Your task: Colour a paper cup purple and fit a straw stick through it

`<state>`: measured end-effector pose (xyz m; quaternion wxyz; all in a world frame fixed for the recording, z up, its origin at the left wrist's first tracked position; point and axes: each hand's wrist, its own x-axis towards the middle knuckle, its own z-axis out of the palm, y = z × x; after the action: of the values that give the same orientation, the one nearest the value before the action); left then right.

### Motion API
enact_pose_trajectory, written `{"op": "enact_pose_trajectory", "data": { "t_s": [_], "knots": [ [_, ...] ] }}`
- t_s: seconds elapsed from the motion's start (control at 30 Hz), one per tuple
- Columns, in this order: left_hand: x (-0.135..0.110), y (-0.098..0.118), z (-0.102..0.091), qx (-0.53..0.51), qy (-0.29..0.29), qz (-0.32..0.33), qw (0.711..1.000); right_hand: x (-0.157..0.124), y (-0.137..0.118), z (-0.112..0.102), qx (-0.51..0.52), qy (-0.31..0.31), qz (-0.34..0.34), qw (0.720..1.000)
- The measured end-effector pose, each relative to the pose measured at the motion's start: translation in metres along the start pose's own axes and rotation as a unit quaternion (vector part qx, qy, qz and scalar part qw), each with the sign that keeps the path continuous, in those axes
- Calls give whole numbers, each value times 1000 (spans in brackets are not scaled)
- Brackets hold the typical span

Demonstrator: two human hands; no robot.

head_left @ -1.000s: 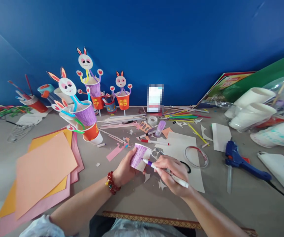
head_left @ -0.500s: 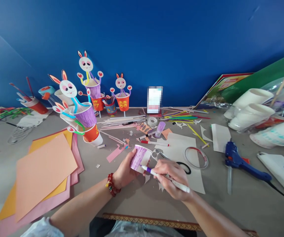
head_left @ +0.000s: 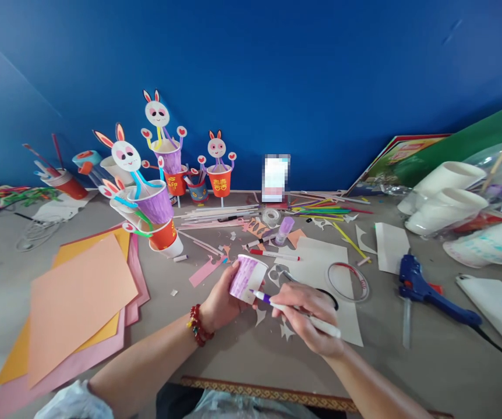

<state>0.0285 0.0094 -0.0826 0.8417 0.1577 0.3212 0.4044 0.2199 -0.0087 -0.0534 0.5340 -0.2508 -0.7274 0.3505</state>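
Head view: holds a paper cup in the left hand, above the middle of the gray tabletop, thumb in front and fingers curled around the wall. Tilts the cup, showing streaky purple on its left part and plain white on its right. Pinches a white marker between thumb and fingers of the right hand, purple end at the cup's lower wall; cannot tell whether touching.

Bears a gold double-happiness character on the red cup beneath the smallest rabbit. Carries gold characters on the neighboring orange-red cup too, partly hidden and hard to read. Shows a blurred-out screen against the blue wall. Has red print on the tape roll, too small to read.

Offers gray tabletop between the forearms, from the hands down to the patterned front edge. Meets stacked colored paper on the left, scissors just beyond the right hand, and a blue glue gun well apart on the right.
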Motion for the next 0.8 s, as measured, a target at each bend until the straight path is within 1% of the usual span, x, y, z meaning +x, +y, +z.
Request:
{"op": "enact_pose_trajectory", "data": {
  "t_s": [0.1, 0.17, 0.3, 0.37, 0.47, 0.5, 0.6, 0.63, 0.67, 0.77, 0.8],
  "knots": [
    [1, -1, -2, -5, 7, 8, 1000, 1, 0, 7, -9, -23, -14, 1000],
    [1, -2, -4, -4, 7, 15, 1000, 1, 0, 11, -26, -30, -11, 999],
    [1, -3, -4, -6, 14, 13, 1000, -1, 2, 11, -58, -41, 3, 997],
    [1, -3, -3, -9, 16, 8, 1000, -2, 5, 7, -70, -27, 12, 997],
    [0, -2, -1, -9, 12, 4, 1000, -3, 8, 3, -92, 18, 41, 995],
    [0, -2, 0, -9, 13, 3, 1000, -3, 8, 3, -89, 17, 40, 995],
    [0, -2, 0, -10, 20, -2, 1000, -3, 8, 6, -52, -36, -4, 998],
    [0, -2, -1, -10, 20, -2, 1000, -3, 7, 6, -45, -46, -12, 998],
    [0, -2, -1, -8, 18, -1, 1000, -2, 7, 7, -47, -42, -8, 998],
    [0, -3, -2, -1, 11, 10, 1000, -2, 5, 7, -68, 0, 23, 997],
    [1, -4, -2, 0, 10, 9, 1000, -2, 5, 7, -65, -4, 20, 998]
  ]
}}
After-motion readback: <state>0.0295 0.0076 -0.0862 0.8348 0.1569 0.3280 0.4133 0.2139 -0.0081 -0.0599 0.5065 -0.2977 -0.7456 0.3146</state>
